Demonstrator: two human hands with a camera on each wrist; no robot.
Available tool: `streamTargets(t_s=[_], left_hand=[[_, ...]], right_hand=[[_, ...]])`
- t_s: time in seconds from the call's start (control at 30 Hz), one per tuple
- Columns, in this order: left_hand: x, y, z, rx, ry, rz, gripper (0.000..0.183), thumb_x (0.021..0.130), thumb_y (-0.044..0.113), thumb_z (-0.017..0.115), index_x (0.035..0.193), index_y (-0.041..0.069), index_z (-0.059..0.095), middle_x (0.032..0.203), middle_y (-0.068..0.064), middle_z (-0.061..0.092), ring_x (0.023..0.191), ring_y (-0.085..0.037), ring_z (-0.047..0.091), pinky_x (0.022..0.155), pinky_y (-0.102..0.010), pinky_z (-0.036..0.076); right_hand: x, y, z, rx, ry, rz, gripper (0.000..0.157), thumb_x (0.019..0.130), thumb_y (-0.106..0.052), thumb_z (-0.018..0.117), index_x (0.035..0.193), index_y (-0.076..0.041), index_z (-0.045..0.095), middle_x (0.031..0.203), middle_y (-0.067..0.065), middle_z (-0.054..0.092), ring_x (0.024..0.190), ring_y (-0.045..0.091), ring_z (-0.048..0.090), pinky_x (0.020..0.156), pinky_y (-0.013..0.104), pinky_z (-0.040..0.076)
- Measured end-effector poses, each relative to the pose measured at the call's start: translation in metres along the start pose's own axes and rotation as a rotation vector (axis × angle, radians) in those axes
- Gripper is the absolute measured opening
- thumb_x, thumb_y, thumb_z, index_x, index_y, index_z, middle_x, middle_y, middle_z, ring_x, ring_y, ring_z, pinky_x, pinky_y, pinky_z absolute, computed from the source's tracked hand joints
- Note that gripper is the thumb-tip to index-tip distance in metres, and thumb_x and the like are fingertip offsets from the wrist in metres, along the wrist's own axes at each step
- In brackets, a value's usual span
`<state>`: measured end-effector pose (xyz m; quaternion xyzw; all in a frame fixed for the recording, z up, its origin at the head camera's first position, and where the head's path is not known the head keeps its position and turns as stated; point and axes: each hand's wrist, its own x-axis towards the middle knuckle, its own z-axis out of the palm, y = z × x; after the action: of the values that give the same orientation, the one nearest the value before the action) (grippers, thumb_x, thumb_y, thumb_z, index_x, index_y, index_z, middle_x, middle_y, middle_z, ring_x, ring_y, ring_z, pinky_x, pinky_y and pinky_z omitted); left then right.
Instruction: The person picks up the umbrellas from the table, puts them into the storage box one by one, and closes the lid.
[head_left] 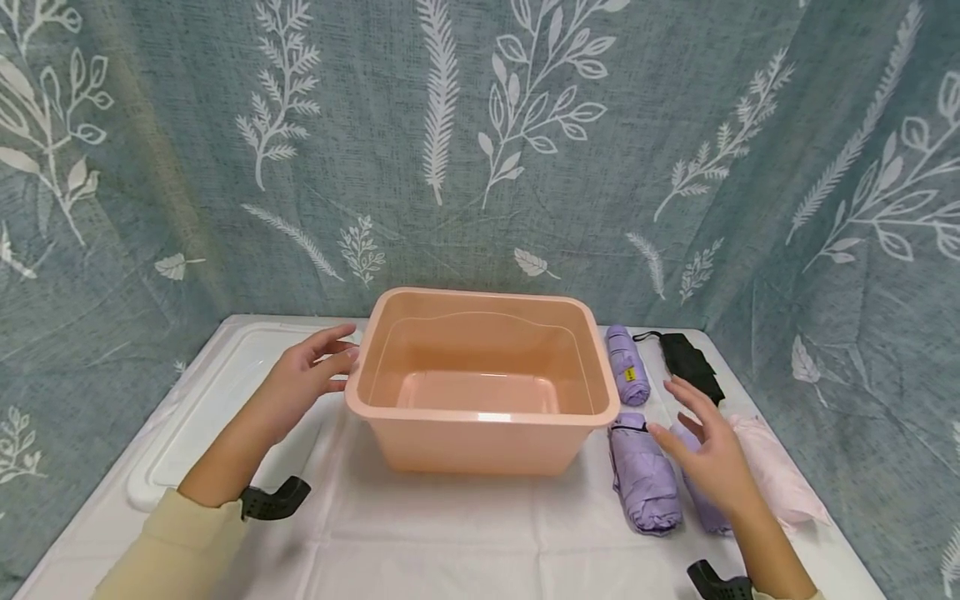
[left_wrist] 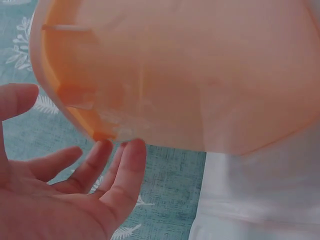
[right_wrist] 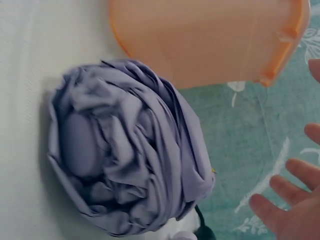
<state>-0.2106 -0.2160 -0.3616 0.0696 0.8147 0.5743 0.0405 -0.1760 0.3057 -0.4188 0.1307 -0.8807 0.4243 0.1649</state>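
A peach plastic bin (head_left: 480,446) stands upright mid-table, with nothing seen inside. My left hand (head_left: 311,375) is at its left rim, fingers loosely spread; in the left wrist view the fingertips (left_wrist: 134,150) overlap the bin's edge, and I cannot tell whether they touch. Over on the right, my right hand (head_left: 708,454) hovers with parted fingers and holds nothing. Left of it lies a thick rolled purple cloth bundle (head_left: 645,479), its gathered end (right_wrist: 130,150) large in the right wrist view. Another purple bundle (head_left: 708,508) is partly hidden under the hand.
Behind these lie a slimmer purple roll (head_left: 627,367) with a yellow tag and a black cloth item (head_left: 686,362) with a cord loop. A pale pink bundle (head_left: 780,471) lies at the right edge. On the left is a white lid (head_left: 217,392). Patterned curtains (head_left: 480,167) surround the table.
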Motion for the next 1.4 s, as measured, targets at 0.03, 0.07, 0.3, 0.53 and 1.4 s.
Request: streamTargets(t_s=[0.03, 0.07, 0.3, 0.53, 1.4], left_hand=[[0.001, 0.000, -0.001, -0.025, -0.016, -0.011, 0.067, 0.107, 0.035, 0.053, 0.162, 0.007, 0.028, 0.146, -0.022, 0.047, 0.105, 0.002, 0.061, 0.089, -0.018, 0.058], [0.003, -0.001, -0.002, -0.051, -0.031, -0.021, 0.067, 0.107, 0.035, 0.053, 0.162, 0.006, 0.027, 0.145, -0.022, 0.048, 0.102, 0.002, 0.062, 0.088, -0.018, 0.058], [0.007, 0.002, -0.006, -0.170, -0.130, -0.103, 0.069, 0.107, 0.037, 0.053, 0.160, 0.000, 0.028, 0.143, -0.016, 0.050, 0.098, -0.008, 0.068, 0.086, -0.025, 0.061], [0.011, 0.009, -0.009, -0.195, -0.211, -0.164, 0.072, 0.108, 0.037, 0.052, 0.160, -0.004, 0.024, 0.129, -0.008, 0.059, 0.096, -0.010, 0.069, 0.086, -0.031, 0.062], [0.012, 0.017, -0.018, -0.241, -0.304, -0.220, 0.072, 0.104, 0.020, 0.060, 0.160, -0.004, 0.022, 0.115, -0.001, 0.068, 0.097, -0.013, 0.070, 0.087, -0.034, 0.063]], right_hand=[[-0.002, -0.001, 0.001, 0.007, -0.007, 0.007, 0.063, 0.093, -0.010, 0.075, 0.150, -0.005, 0.049, 0.158, 0.018, 0.040, 0.140, 0.044, 0.042, 0.101, 0.000, 0.037], [-0.004, -0.001, 0.001, 0.012, -0.016, 0.014, 0.064, 0.093, -0.010, 0.075, 0.151, -0.004, 0.048, 0.158, 0.019, 0.041, 0.139, 0.045, 0.044, 0.100, 0.001, 0.038], [-0.016, 0.001, 0.005, 0.015, -0.067, 0.144, 0.065, 0.096, -0.023, 0.075, 0.152, -0.007, 0.046, 0.154, 0.020, 0.048, 0.140, 0.045, 0.048, 0.097, 0.003, 0.041], [-0.024, 0.001, 0.008, 0.007, -0.093, 0.218, 0.066, 0.094, -0.028, 0.076, 0.151, -0.008, 0.048, 0.154, 0.019, 0.048, 0.140, 0.042, 0.048, 0.110, 0.039, 0.048], [-0.031, 0.006, 0.019, -0.005, -0.195, 0.314, 0.065, 0.092, -0.024, 0.078, 0.148, -0.005, 0.052, 0.153, 0.026, 0.047, 0.137, 0.049, 0.050, 0.111, 0.059, 0.044]])
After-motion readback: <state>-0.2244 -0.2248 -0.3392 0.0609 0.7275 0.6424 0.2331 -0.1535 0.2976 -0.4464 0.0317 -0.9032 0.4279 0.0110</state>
